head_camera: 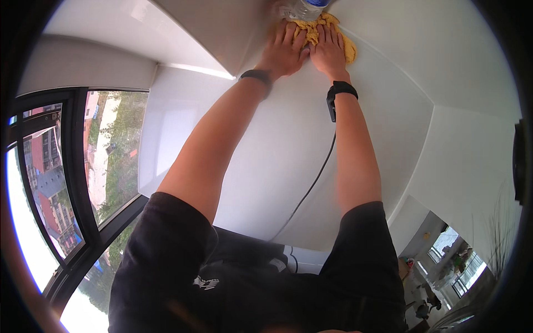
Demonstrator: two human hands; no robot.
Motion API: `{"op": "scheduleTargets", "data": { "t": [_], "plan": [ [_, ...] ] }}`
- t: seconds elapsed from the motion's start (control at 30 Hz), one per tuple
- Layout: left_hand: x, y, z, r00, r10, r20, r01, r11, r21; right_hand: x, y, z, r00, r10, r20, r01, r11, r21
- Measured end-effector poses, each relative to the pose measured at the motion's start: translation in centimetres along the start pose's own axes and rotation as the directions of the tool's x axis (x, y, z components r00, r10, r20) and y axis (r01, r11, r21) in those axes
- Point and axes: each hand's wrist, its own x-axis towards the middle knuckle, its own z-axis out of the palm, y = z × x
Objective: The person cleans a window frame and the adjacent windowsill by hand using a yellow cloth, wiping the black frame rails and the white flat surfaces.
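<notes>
A yellow cloth [349, 48] lies bunched against a smooth white surface [283, 166] at the top of the view. My left hand [285, 50] presses on the cloth's left part, fingers spread. Beside it, my right hand [329, 50] lies flat on the cloth's middle and right part. The two thumbs nearly meet. Just beyond the fingertips is a clear plastic bottle [307, 10] with a blue label, cut off by the top edge. Dark bands circle both wrists.
Black-framed windows [93, 166] stand at the left, with buildings and trees outside. A white panel's corner [233, 77] juts out near my left wrist. A dark cable [312, 185] hangs from my right wrist's device. An opening at the lower right shows another room.
</notes>
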Motion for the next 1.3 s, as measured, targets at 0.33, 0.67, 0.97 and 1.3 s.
{"op": "scheduleTargets", "data": {
  "t": [0.33,0.67,0.97,1.3],
  "plan": [
    [-1.0,0.6,-0.2,1.0,-0.008,-0.013,0.01,0.992,0.128,-2.0,-1.2,-1.8,0.99,-0.026,-0.141,0.041,0.994,0.106],
    [-18.7,7.1,-11.5,0.959,0.041,0.279,0.006,0.986,-0.165,-20.5,-11.5,-9.7,0.998,0.065,0.027,-0.07,0.934,0.351],
    [-36.2,9.0,-18.8,0.948,0.127,0.293,-0.065,0.975,-0.214,-38.8,-23.5,-11.7,0.99,0.033,0.137,-0.091,0.893,0.44],
    [-39.4,5.9,-20.3,0.981,-0.137,0.14,0.157,0.977,-0.147,-31.8,-28.1,-9.9,0.985,-0.131,0.109,0.091,0.945,0.315]
  ]
}}
